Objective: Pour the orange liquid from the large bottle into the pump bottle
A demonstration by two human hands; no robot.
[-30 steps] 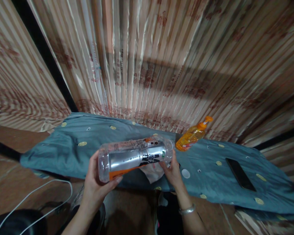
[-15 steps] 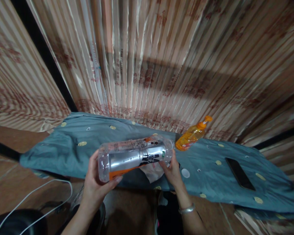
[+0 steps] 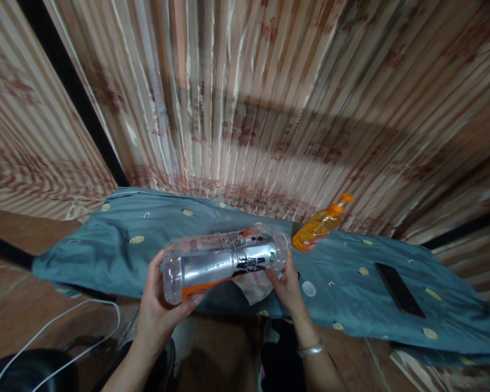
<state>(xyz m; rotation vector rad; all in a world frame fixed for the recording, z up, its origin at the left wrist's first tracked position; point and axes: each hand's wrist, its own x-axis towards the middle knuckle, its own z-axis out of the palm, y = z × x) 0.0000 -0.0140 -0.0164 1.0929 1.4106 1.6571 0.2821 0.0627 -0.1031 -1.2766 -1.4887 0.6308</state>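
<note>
A clear plastic bottle [image 3: 224,264] with a silver and orange label lies sideways between my two hands, above the blue cloth. My left hand [image 3: 163,296] is closed around its wide base, with the thumb along the near side. At the other end, the fingers of my right hand [image 3: 286,283] grip the neck and shoulder. I cannot make out a cap on it. Beneath the bottle, a crumpled pale tissue or wrapper [image 3: 255,291] partly shows. A white round disc [image 3: 309,288], perhaps a cap, rests just right of my right hand.
An orange pump bottle [image 3: 320,226] stands behind and to the right. Farther right lies a black phone [image 3: 400,289] on the patterned blue cloth [image 3: 351,299]. Striped curtains [image 3: 245,109] hang behind, with black poles [image 3: 73,87] at the sides. A white cable [image 3: 65,307] loops at lower left.
</note>
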